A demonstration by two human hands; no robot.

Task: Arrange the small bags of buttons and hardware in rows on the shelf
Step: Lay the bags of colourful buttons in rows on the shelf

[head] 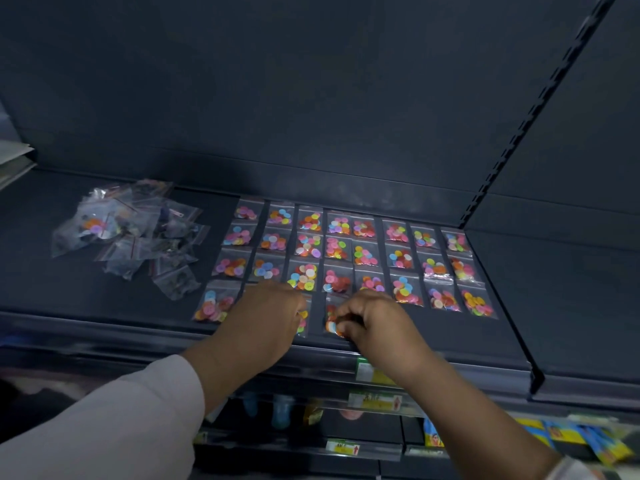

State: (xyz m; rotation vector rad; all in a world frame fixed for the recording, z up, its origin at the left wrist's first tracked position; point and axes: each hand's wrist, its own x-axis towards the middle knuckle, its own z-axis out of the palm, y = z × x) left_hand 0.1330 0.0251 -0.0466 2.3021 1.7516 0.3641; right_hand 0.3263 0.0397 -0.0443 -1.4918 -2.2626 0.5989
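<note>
Small clear bags of coloured buttons (341, 249) lie in neat rows on the dark shelf (104, 306). A loose heap of bags with dark hardware (138, 233) sits at the left. My left hand (266, 317) rests palm down over bags in the front row, with a button bag (302, 322) peeking out at its fingertips. My right hand (372, 320) pinches the right side of another front-row button bag (331, 318), which lies on the shelf. Whether the left hand grips anything is hidden.
The shelf's back panel (277, 98) rises behind the rows, and a slotted upright (512, 133) bounds them on the right. Lower shelves with yellow price tags (375, 400) and packaged goods (571, 438) show below. Papers (14, 157) sit far left.
</note>
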